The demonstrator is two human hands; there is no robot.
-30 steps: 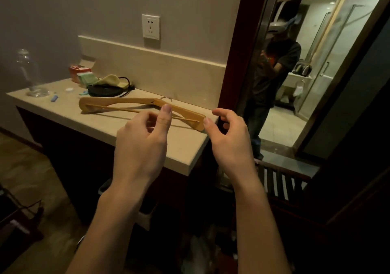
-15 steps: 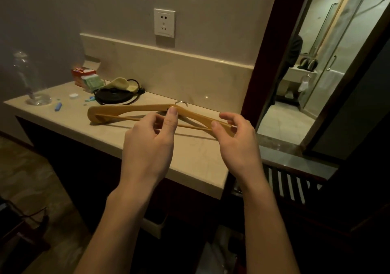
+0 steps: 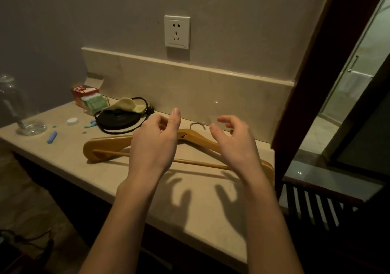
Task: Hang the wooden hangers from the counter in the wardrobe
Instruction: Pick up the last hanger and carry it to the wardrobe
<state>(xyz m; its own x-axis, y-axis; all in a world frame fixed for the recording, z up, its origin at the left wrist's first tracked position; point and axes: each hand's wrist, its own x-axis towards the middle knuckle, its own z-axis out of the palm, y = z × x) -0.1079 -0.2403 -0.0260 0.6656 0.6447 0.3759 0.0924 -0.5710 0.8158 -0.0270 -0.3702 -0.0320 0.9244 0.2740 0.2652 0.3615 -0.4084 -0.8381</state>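
A wooden hanger (image 3: 109,146) with a metal hook and a thin crossbar lies flat on the beige stone counter (image 3: 67,168). It may be more than one hanger stacked; I cannot tell. My left hand (image 3: 155,145) hovers over its middle, fingers curled and apart, holding nothing. Over the hanger's right arm floats my right hand (image 3: 234,145), also open with fingers spread. Both hands cast shadows on the counter below. The wardrobe's dark wooden frame (image 3: 312,83) rises at the right.
A black kettle base with cord (image 3: 118,118), a cloth, small boxes (image 3: 87,95), a glass vessel (image 3: 14,105), a white cap and a blue piece (image 3: 52,137) crowd the counter's left. A wall socket (image 3: 177,32) sits above. A slatted rack (image 3: 312,206) stands at lower right.
The view has moved closer to the counter and both hands have advanced over the hanger, opening wider. The hanger still lies flat.
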